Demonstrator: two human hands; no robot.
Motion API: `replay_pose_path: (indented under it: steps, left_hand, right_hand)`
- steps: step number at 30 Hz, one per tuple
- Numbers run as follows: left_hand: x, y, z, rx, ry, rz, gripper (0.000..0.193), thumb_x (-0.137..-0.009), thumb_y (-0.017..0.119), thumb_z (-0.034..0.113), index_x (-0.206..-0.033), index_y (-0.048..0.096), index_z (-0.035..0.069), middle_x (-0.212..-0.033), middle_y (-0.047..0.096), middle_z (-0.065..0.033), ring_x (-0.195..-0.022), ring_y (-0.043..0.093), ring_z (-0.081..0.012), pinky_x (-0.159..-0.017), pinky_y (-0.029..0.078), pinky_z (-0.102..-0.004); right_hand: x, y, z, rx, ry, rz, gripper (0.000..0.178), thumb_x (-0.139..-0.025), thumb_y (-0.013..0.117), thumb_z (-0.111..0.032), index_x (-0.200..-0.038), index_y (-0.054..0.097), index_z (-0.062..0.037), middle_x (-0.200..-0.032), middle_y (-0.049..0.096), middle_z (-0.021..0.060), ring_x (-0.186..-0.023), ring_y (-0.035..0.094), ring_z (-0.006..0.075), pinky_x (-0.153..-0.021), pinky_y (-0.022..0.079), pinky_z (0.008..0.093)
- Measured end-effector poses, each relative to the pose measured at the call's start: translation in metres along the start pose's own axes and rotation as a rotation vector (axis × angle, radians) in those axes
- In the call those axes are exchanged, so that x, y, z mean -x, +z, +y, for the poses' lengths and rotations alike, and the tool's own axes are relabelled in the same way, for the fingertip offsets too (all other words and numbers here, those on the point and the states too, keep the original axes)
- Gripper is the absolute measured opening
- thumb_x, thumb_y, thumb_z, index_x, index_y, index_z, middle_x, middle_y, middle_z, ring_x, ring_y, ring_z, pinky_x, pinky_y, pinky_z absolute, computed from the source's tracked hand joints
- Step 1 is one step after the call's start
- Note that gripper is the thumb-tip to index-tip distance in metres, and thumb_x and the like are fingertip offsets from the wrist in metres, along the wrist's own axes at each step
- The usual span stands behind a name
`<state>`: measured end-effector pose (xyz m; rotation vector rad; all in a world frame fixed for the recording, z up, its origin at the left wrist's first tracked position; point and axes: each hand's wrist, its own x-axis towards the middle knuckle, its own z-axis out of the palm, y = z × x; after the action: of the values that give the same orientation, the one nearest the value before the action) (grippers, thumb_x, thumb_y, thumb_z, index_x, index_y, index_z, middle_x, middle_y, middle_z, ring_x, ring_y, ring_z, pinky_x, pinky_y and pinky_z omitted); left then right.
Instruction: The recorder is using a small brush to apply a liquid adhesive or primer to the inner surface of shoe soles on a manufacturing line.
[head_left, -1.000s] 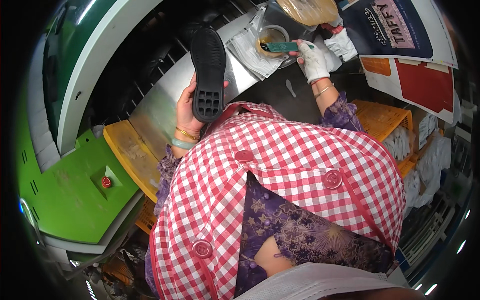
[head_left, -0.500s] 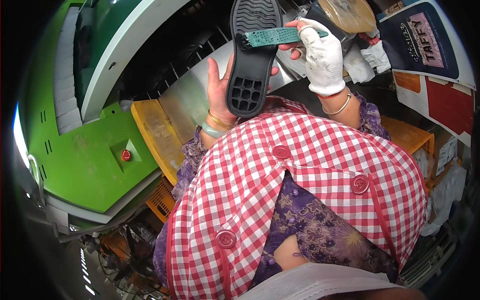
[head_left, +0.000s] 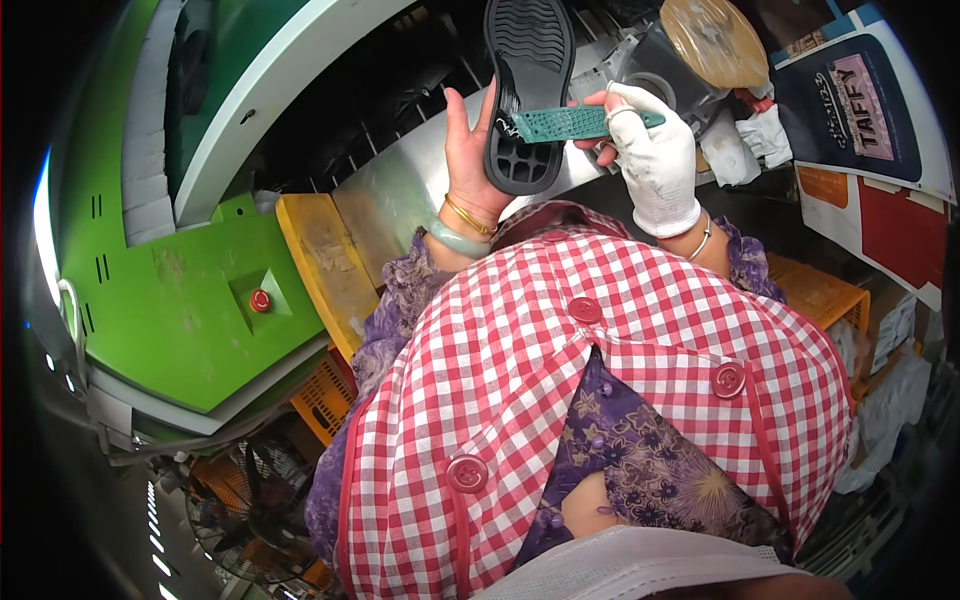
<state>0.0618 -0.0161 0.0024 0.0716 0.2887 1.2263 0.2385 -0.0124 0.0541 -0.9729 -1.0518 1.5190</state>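
Observation:
My bare left hand (head_left: 468, 172) holds a black shoe sole (head_left: 530, 45) from beneath, with the thumb sticking out to the left and most of the fingers hidden behind it. The sole has wavy ridges at its far end and square hollows at the near heel end. In my white-gloved right hand (head_left: 655, 165) is a flat green brush (head_left: 570, 124) with a textured handle, pinched between thumb and fingers. Its dark bristle end touches the sole just above the heel hollows. Shiny whitish wet streaks show along the sole's left side there.
A green machine (head_left: 180, 320) with a red push button (head_left: 260, 300) stands on the left, beside a yellow panel (head_left: 325, 265) and a metal surface (head_left: 400, 170). A round tan lid (head_left: 715, 40) and crumpled white cloths (head_left: 765, 135) lie at right. A fan (head_left: 250, 500) stands lower left.
The brush has moved from the middle of the sole down toward the heel. Wet streaks now show on the sole's left side. The sole sits slightly higher and further right in view.

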Motion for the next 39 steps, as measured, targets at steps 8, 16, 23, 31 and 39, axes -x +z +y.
replay_pose_path:
  steps: [8, 16, 23, 31, 39]
  left_hand:
    - [-0.008, 0.003, -0.002, 0.129, -0.06, -0.094, 0.078, -0.082, 0.024, 0.071, -0.14, 0.026, 0.018, -0.135, 0.038, -0.0167, -0.121, 0.039, -0.0438, -0.097, 0.037, -0.0548]
    - [-0.004, 0.001, 0.001, 0.179, -0.162, -0.15, 0.084, -0.081, 0.021, 0.073, -0.14, 0.024, 0.014, -0.133, 0.039, -0.0194, -0.116, 0.046, -0.039, -0.096, 0.041, -0.0499]
    - [0.0, -0.003, 0.004, -0.286, -0.237, 0.063, 0.088, -0.081, 0.021, 0.074, -0.139, 0.026, 0.008, -0.133, 0.041, -0.0177, -0.114, 0.05, -0.0293, -0.094, 0.044, -0.0391]
    - [0.002, -0.008, 0.012, -0.45, -0.358, 0.014, 0.09, -0.081, 0.014, 0.074, -0.136, 0.03, 0.005, -0.115, 0.051, -0.0206, -0.096, 0.06, -0.0285, -0.08, 0.054, -0.0373]
    - [0.004, -0.011, 0.027, -0.439, -0.425, -0.12, 0.071, -0.085, 0.039, 0.06, -0.127, 0.041, 0.003, -0.104, 0.057, -0.0188, -0.091, 0.062, -0.0273, -0.078, 0.055, -0.0392]
  right_hand:
    - [0.011, 0.002, -0.003, 0.067, 0.015, -0.003, 0.021, -0.089, 0.053, -0.016, -0.097, 0.063, 0.0013, -0.08, 0.065, 0.0048, -0.068, 0.063, 0.0072, -0.051, 0.044, 0.0157]
    - [0.011, -0.003, -0.015, 0.146, 0.059, -0.165, 0.019, -0.089, 0.054, -0.015, -0.097, 0.063, 0.0, -0.075, 0.064, 0.0035, -0.062, 0.058, 0.0047, -0.051, 0.042, 0.0161]
    - [-0.009, -0.008, -0.03, 0.29, 0.162, -0.383, 0.021, -0.09, 0.052, -0.02, -0.098, 0.063, -0.0027, -0.074, 0.063, 0.0029, -0.059, 0.055, 0.0032, -0.049, 0.038, 0.0147]
    - [-0.034, 0.004, -0.046, 0.498, 0.263, -0.621, 0.031, -0.09, 0.05, -0.028, -0.106, 0.061, -0.0035, -0.077, 0.064, 0.0038, -0.058, 0.055, 0.0036, -0.049, 0.041, 0.0162]
    - [-0.049, 0.025, -0.048, 0.605, 0.198, -0.804, 0.033, -0.089, 0.052, -0.03, -0.108, 0.06, -0.005, -0.067, 0.063, 0.006, -0.045, 0.045, 0.0032, -0.044, 0.036, 0.0167]
